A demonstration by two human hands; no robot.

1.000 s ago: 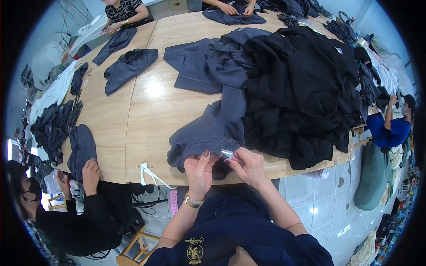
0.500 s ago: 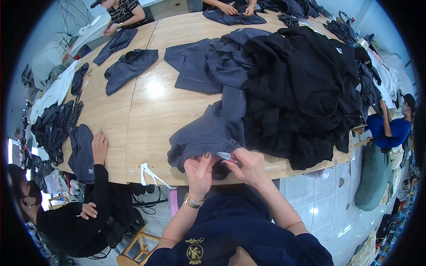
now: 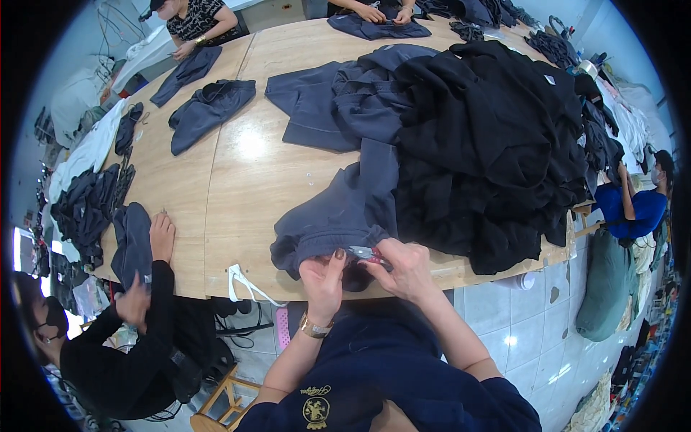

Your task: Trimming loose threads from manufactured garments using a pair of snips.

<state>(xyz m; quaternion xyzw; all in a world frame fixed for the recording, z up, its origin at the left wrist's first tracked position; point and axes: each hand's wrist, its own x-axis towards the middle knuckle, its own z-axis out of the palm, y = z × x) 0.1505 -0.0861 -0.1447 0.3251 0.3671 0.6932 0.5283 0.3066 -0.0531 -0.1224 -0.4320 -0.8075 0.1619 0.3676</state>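
Note:
A dark grey garment (image 3: 335, 205) with a gathered waistband lies at the table's near edge in front of me. My left hand (image 3: 322, 284) is closed on the waistband, thumb on top and the other fingers partly hidden by the cloth. In my right hand (image 3: 407, 268) is a small pair of thread snips (image 3: 368, 254) with red on the handle. The metal blades point left, close to my left thumb and the waistband edge. Whether the blades touch a thread is too small to tell.
A large heap of black garments (image 3: 489, 137) rises to the right, beside more grey garments (image 3: 309, 104). A white strap (image 3: 248, 284) hangs over the near edge. A co-worker in black (image 3: 108, 360) sits at the left; others work at the far side and right.
The snips' blades have shifted slightly left, toward my left thumb. The co-worker at the left has raised one hand toward the grey garment there. My garment stays in place.

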